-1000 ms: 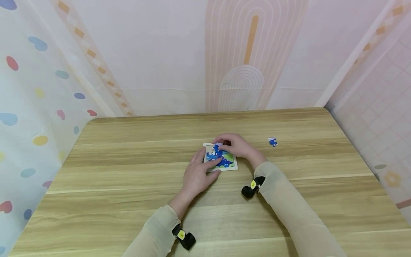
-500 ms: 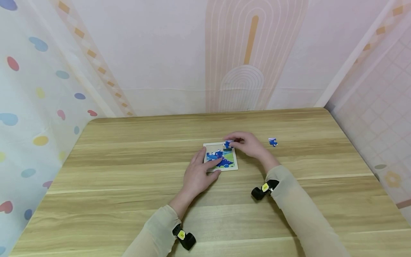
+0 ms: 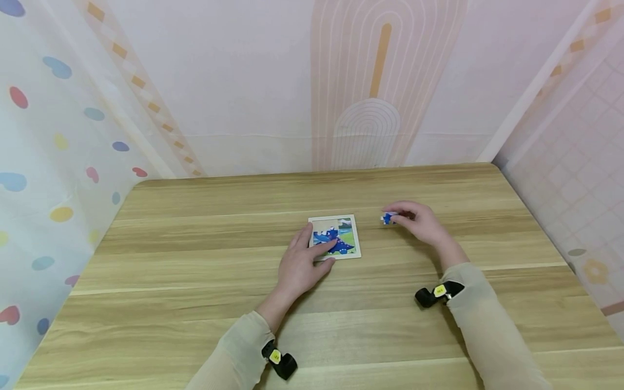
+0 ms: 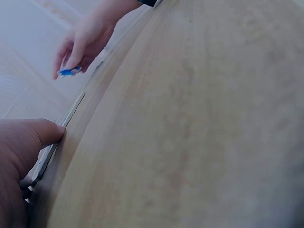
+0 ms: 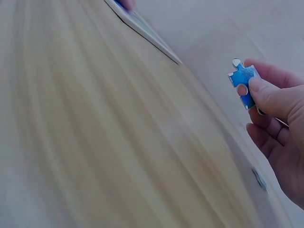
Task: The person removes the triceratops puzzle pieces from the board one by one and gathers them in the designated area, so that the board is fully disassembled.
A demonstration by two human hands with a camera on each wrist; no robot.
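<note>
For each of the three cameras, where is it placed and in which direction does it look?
Head: above, facing forward and down at the table; both hands and sleeves show.
Left wrist: low beside the left hand, looking across the puzzle board.
Right wrist: low beside the right hand, looking at the puzzle piece.
All three views show that piece.

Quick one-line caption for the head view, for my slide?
Left hand rests on the puzzle board while the right hand pinches a blue puzzle piece beside it.

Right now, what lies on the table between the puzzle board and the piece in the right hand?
Only bare wooden table separates the puzzle board from the blue piece, as the head view shows.
</note>
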